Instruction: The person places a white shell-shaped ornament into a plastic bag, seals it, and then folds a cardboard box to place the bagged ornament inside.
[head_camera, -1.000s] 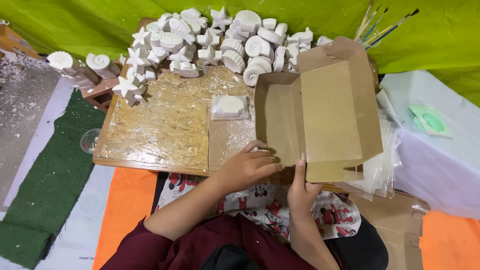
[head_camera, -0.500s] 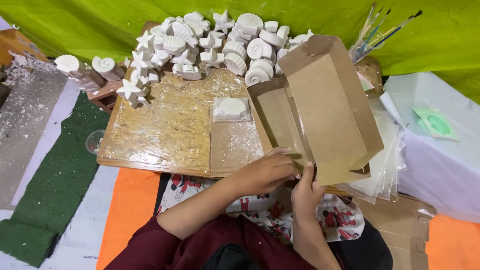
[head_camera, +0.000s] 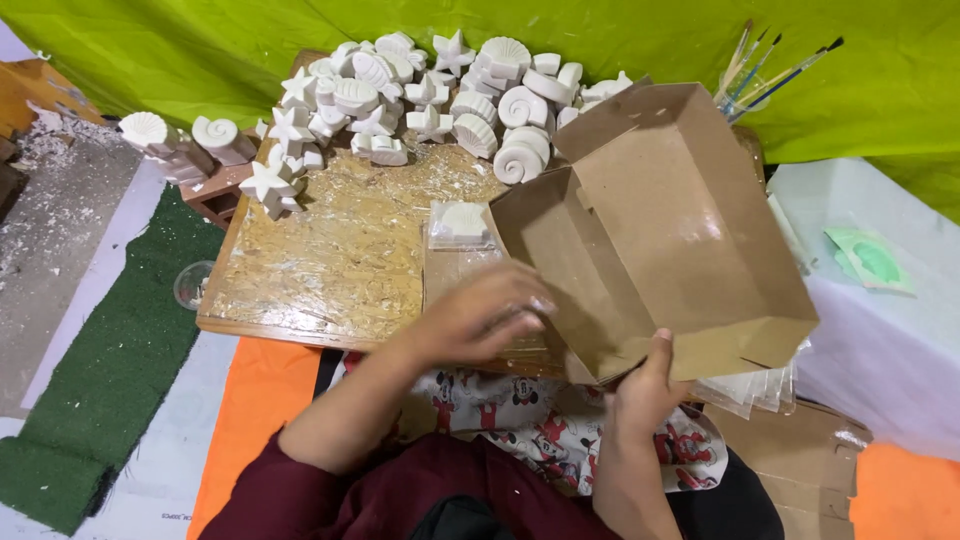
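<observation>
Below, the right hand (head_camera: 648, 385) grips the tilted cardboard box (head_camera: 690, 230).

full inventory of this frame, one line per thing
cardboard box: one, brown, open, tilted, right of centre
plaster casts: many, white, shells and stars, heaped at board's far edge
bagged shell cast: one, white in clear wrap, mid board
work board: one, wood under clear film, centre
paintbrushes: several, upright, top right
green cloth: one, backdrop
green mat: one, left floor
left hand: at box's near wall
right hand: grips box's bottom corner
</observation>
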